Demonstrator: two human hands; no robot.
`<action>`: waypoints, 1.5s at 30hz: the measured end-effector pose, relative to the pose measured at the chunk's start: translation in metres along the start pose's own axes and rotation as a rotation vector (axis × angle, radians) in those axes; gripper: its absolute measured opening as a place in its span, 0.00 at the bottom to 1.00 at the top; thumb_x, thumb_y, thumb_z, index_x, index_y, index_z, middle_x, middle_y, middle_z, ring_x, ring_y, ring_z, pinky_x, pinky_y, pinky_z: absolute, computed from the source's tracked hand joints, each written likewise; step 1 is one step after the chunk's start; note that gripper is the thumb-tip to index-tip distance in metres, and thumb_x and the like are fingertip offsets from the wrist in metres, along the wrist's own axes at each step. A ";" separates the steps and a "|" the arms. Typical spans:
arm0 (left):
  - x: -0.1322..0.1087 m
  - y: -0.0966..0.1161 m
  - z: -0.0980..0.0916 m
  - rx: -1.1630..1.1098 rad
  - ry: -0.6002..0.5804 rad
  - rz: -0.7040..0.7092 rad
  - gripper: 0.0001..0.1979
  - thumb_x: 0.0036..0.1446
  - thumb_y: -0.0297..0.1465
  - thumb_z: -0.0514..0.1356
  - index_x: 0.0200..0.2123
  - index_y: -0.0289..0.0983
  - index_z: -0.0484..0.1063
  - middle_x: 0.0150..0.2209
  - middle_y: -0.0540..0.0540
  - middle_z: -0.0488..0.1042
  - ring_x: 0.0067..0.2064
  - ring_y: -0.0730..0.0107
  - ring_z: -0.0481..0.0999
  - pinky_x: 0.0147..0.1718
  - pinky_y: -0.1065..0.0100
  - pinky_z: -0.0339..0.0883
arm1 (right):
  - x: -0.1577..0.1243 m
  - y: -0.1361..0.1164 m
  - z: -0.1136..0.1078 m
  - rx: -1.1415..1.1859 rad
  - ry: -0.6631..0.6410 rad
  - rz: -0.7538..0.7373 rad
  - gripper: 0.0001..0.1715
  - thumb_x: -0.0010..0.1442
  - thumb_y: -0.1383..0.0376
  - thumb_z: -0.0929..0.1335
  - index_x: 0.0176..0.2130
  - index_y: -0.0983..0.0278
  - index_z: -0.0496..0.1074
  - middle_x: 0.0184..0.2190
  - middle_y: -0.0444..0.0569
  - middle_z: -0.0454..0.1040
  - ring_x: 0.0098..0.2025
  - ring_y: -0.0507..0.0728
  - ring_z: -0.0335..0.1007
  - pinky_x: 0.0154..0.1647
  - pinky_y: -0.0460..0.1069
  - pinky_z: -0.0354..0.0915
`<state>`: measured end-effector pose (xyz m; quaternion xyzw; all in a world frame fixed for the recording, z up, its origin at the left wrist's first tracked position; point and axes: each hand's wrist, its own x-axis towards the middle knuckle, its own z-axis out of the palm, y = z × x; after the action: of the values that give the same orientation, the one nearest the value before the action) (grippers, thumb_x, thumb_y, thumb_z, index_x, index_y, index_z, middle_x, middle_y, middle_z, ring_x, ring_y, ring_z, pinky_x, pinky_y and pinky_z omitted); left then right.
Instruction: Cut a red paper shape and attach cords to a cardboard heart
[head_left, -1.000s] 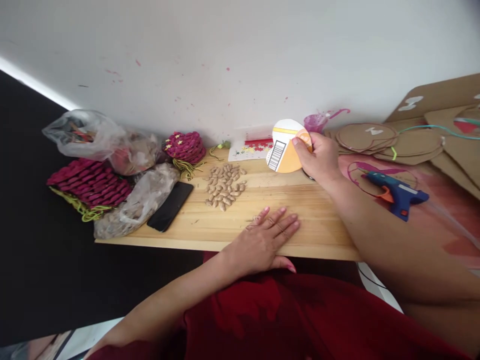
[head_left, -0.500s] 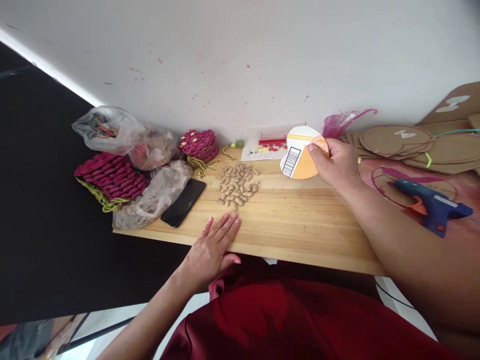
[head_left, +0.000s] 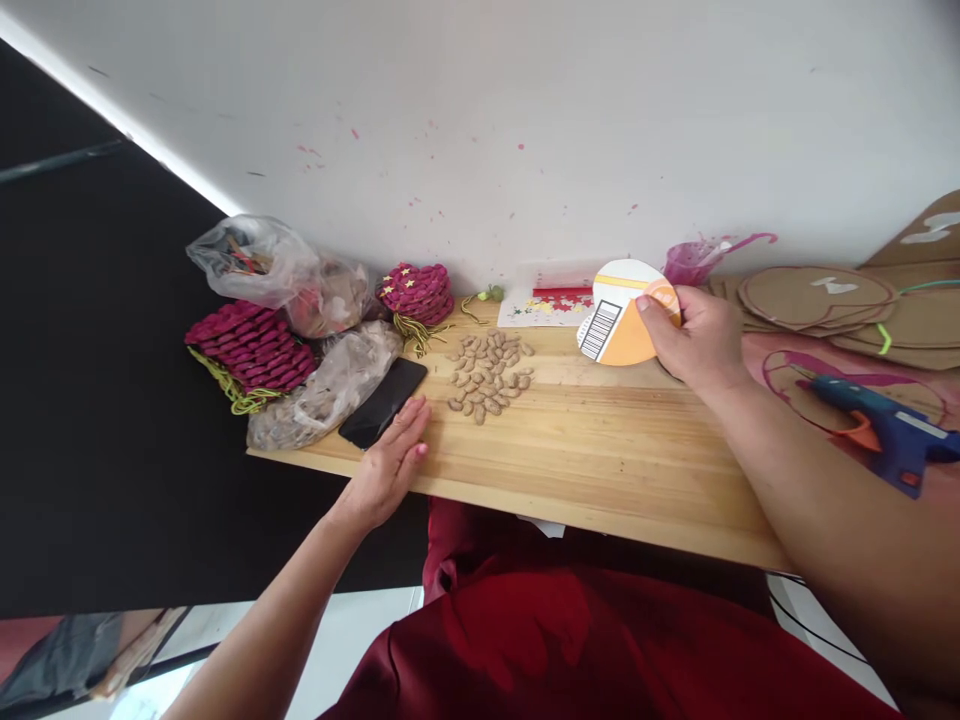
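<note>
Wooden bench [head_left: 570,470] against a white wall: left hand [head_left: 386,465] flat at the near edge, fingers straight, together, tips touching black phone [head_left: 384,402]; nut heap [head_left: 489,375] beyond; right hand [head_left: 694,335] farther back, fingers clamped on tilted round card [head_left: 619,315].

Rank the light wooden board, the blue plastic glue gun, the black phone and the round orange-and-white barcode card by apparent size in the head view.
1. Light wooden board.
2. Blue plastic glue gun, reaching the frame edge.
3. Black phone and round orange-and-white barcode card: look alike, unranked.
</note>
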<state>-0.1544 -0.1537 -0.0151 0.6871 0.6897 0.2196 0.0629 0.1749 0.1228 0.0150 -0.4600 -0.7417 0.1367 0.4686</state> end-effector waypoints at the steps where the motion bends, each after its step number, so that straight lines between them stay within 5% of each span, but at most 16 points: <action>1: 0.000 0.000 -0.001 -0.040 0.100 -0.045 0.26 0.71 0.40 0.48 0.67 0.36 0.63 0.71 0.38 0.58 0.72 0.59 0.57 0.69 0.52 0.54 | 0.000 0.000 0.000 -0.002 -0.001 0.004 0.17 0.58 0.53 0.67 0.25 0.61 0.67 0.20 0.48 0.68 0.25 0.55 0.61 0.28 0.52 0.57; 4: -0.002 0.001 -0.001 -0.084 0.357 -0.166 0.22 0.70 0.40 0.50 0.60 0.38 0.72 0.64 0.38 0.69 0.65 0.58 0.70 0.65 0.53 0.63 | 0.000 -0.001 0.000 -0.011 0.004 0.014 0.17 0.58 0.53 0.67 0.24 0.61 0.66 0.21 0.50 0.69 0.25 0.55 0.62 0.29 0.52 0.57; 6: -0.004 0.003 0.002 -0.082 0.422 -0.198 0.20 0.70 0.39 0.51 0.57 0.38 0.74 0.60 0.39 0.74 0.61 0.58 0.74 0.62 0.52 0.67 | 0.000 -0.002 0.000 -0.013 0.012 0.004 0.17 0.58 0.53 0.67 0.25 0.61 0.66 0.20 0.50 0.68 0.25 0.55 0.61 0.29 0.53 0.57; 12: -0.007 0.015 0.014 0.007 0.337 -0.084 0.18 0.70 0.34 0.52 0.58 0.39 0.73 0.59 0.40 0.75 0.61 0.60 0.74 0.63 0.54 0.67 | -0.001 -0.003 -0.001 -0.021 -0.007 -0.009 0.16 0.58 0.54 0.67 0.24 0.60 0.65 0.18 0.47 0.64 0.23 0.55 0.59 0.28 0.53 0.57; 17: 0.004 0.031 0.022 0.178 0.065 0.127 0.22 0.71 0.35 0.50 0.64 0.39 0.68 0.64 0.39 0.70 0.67 0.56 0.67 0.68 0.46 0.55 | -0.002 -0.001 0.000 0.005 -0.001 -0.019 0.18 0.59 0.53 0.67 0.24 0.60 0.66 0.19 0.47 0.67 0.24 0.56 0.61 0.27 0.52 0.56; 25: 0.023 0.039 0.032 0.237 -0.084 0.074 0.26 0.71 0.40 0.48 0.67 0.38 0.63 0.68 0.38 0.63 0.71 0.52 0.57 0.67 0.41 0.53 | -0.002 -0.003 0.000 0.016 0.004 -0.038 0.19 0.60 0.53 0.67 0.23 0.59 0.63 0.18 0.45 0.64 0.23 0.55 0.59 0.25 0.51 0.55; 31: 0.027 0.041 0.033 0.243 -0.017 0.094 0.25 0.71 0.39 0.50 0.66 0.37 0.65 0.67 0.36 0.64 0.70 0.51 0.61 0.66 0.41 0.56 | -0.002 0.000 0.000 0.004 0.014 -0.052 0.19 0.60 0.53 0.67 0.23 0.60 0.66 0.18 0.44 0.64 0.23 0.55 0.59 0.27 0.51 0.56; 39: 0.028 0.050 0.041 0.095 0.120 0.365 0.17 0.68 0.31 0.56 0.58 0.38 0.73 0.58 0.40 0.76 0.63 0.58 0.72 0.61 0.54 0.69 | 0.002 0.004 0.002 0.106 0.004 0.059 0.17 0.58 0.52 0.67 0.26 0.62 0.71 0.21 0.46 0.70 0.25 0.56 0.65 0.27 0.50 0.58; 45: 0.039 0.046 0.052 0.113 0.186 0.452 0.17 0.65 0.26 0.59 0.56 0.35 0.74 0.54 0.39 0.78 0.60 0.55 0.74 0.58 0.54 0.72 | 0.004 0.019 0.009 0.267 -0.048 0.183 0.23 0.58 0.48 0.67 0.30 0.65 0.74 0.25 0.48 0.73 0.30 0.57 0.69 0.28 0.49 0.60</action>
<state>-0.0936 -0.1063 -0.0352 0.8032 0.5326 0.2514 -0.0899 0.1777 0.1386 0.0002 -0.4561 -0.6829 0.2871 0.4931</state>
